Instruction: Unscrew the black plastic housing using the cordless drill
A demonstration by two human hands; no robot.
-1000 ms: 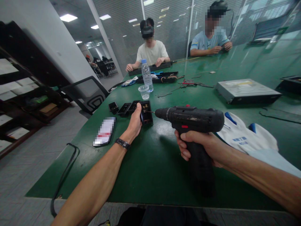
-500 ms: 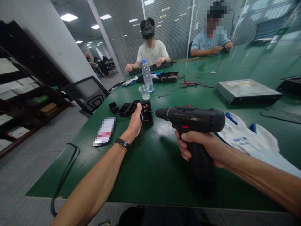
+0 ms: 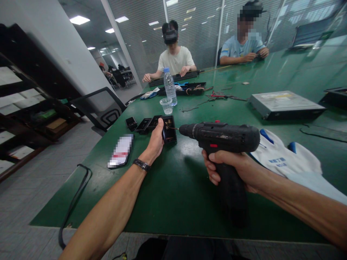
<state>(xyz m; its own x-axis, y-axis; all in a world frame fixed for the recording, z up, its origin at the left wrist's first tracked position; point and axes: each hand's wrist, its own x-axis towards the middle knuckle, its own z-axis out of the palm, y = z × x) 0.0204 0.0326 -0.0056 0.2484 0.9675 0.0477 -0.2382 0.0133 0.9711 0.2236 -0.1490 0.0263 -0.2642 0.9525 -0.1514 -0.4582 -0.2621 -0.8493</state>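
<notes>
My right hand (image 3: 225,166) is wrapped round the grip of a black cordless drill (image 3: 222,135), held level above the table with its thin bit pointing left. The bit's tip reaches into an open black box-like part (image 3: 170,134) with brass-coloured bits inside. My left hand (image 3: 156,139) grips that black part from its left side, thumb on top, its other fingers mostly hidden. Just left of it lie further small open black boxes, one of them (image 3: 131,123) standing apart. A phone (image 3: 120,151) lies left of my left wrist.
On the green table (image 3: 173,202) stand a plastic cup (image 3: 166,105) and a water bottle (image 3: 169,86). A white glove (image 3: 290,159) lies beside my right forearm, below a flat metal drive (image 3: 286,104). Loose wires (image 3: 222,96) lie farther back. Two people sit across the table.
My hands, the drill and the black part look almost unmoved. Across the table, one person's hand has shifted slightly to the left.
</notes>
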